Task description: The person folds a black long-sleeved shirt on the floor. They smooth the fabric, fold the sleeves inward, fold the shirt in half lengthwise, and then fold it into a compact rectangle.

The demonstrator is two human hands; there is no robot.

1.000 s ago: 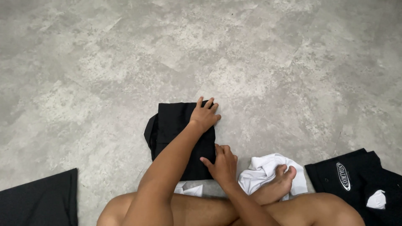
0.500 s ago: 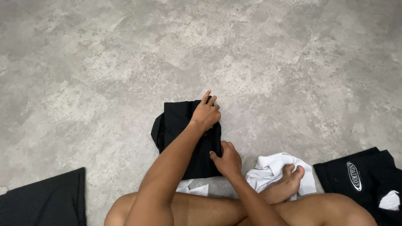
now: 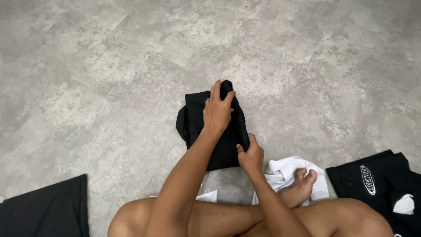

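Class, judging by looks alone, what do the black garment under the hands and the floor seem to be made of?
Black garment: likely soft matte knit fabric, as it folds and creases without shine. Floor: probably polished concrete or stone-look tile, mottled grey with thin straight seams.
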